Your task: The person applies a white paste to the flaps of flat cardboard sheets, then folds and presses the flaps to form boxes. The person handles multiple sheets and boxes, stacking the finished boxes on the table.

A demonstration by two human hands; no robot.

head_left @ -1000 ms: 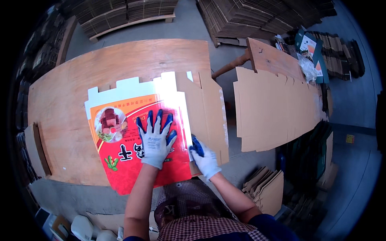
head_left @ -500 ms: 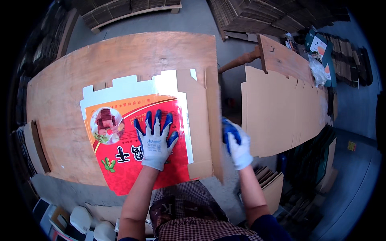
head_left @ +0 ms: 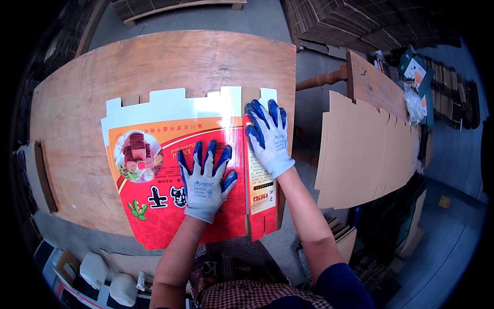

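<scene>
Two gloved hands, both palm down, neither closed on anything. Leftmost we log a brown cardboard piece [head_left: 45, 177] at the left end of the wooden table [head_left: 82, 98]. Next, the red and orange printed carton blank [head_left: 157, 226], flat at the table's near side, its white tabs [head_left: 167, 98] along the far edge. Our left hand [head_left: 207, 188] rests on the red face, fingers fanned wide. We judge it the anchor: weight spread through the palm should stop the blank skidding.

Further right, the narrow side panel [head_left: 263, 177] lies along the blank's right side, printed face up. Our right hand [head_left: 270, 138] covers its far part, fingers a little apart, holding nothing. How hard it presses, we cannot tell. For a clean crease, we would bear down next to the fold line, evenly from far end to near, keeping both edges parallel. Well apart, beyond the table, sits a large plain cardboard sheet [head_left: 368, 154].
</scene>
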